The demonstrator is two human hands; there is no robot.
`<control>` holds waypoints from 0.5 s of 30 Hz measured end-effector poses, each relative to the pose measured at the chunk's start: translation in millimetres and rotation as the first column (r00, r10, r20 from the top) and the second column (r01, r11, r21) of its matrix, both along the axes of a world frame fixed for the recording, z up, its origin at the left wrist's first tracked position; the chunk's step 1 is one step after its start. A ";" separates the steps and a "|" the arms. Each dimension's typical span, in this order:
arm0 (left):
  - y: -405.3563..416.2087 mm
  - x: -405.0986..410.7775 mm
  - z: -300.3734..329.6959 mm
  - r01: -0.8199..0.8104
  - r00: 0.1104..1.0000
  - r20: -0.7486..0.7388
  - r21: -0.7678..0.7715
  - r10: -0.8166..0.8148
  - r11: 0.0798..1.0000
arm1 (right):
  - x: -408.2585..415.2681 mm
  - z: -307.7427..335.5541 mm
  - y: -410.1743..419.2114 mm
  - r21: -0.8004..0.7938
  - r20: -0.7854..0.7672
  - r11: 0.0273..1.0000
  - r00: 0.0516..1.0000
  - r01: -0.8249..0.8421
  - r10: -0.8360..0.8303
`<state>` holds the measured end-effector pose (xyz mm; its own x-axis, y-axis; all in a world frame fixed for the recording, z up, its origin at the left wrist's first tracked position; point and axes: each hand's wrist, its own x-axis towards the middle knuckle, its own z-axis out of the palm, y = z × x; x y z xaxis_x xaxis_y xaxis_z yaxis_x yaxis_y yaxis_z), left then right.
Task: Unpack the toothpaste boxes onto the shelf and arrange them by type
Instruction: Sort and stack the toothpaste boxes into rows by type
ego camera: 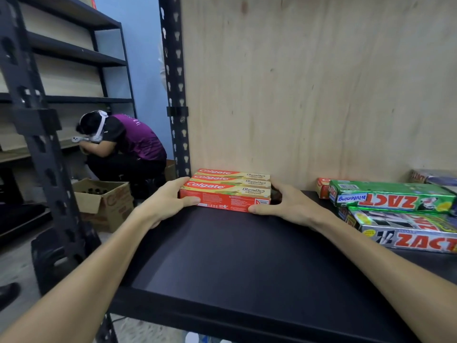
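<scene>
Three red and cream Colgate boxes (226, 191) lie side by side at the back left of the black shelf (235, 256), against the plywood back. My left hand (168, 199) grips their left end, thumb on the front face. At their right end my right hand (289, 204) grips them the same way. To the right lie a green ZACT box (393, 196), a silver ZACT box (408, 231) in front of it, and another red Colgate box (322, 186) partly hidden behind the green one.
A black slotted upright (176, 95) stands just left of the boxes. Further left, a crouching person (128, 147) works at another rack beside an open cardboard carton (106, 201) on the floor. More packs (432, 177) sit at the far right back.
</scene>
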<state>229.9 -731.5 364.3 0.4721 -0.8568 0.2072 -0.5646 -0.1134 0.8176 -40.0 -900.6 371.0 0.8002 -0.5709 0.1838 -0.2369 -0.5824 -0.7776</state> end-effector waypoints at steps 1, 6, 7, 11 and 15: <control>0.2 -1.0 -0.2 -0.001 1.000 -0.001 -0.008 0.001 1.000 | 0.0 -1.1 -0.6 0.001 0.003 1.000 1.000 -0.004 0.004; 1.5 -2.1 -0.1 0.001 0.999 -0.042 0.006 0.000 1.000 | 0.0 -4.1 -1.2 -0.026 0.013 1.000 1.000 0.007 -0.007; 1.8 -2.9 0.2 -0.002 0.999 -0.050 0.016 0.003 1.000 | -0.3 -4.3 -0.6 -0.030 0.015 1.000 1.000 0.008 -0.007; 4.4 -15.1 0.9 -0.029 0.999 -0.044 0.010 0.030 1.000 | -3.9 -4.1 5.7 -0.090 0.031 0.996 0.999 0.026 -0.023; 13.8 -30.9 3.9 -0.047 0.997 0.051 -0.070 0.050 0.996 | -11.8 -1.8 18.1 -0.192 0.103 0.968 0.985 0.159 -0.141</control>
<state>199.0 -717.7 368.1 0.4996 -0.8161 0.2907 -0.6021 -0.0858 0.7938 -51.9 -882.5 369.2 0.6837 -0.6281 0.3716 -0.2692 -0.6903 -0.6716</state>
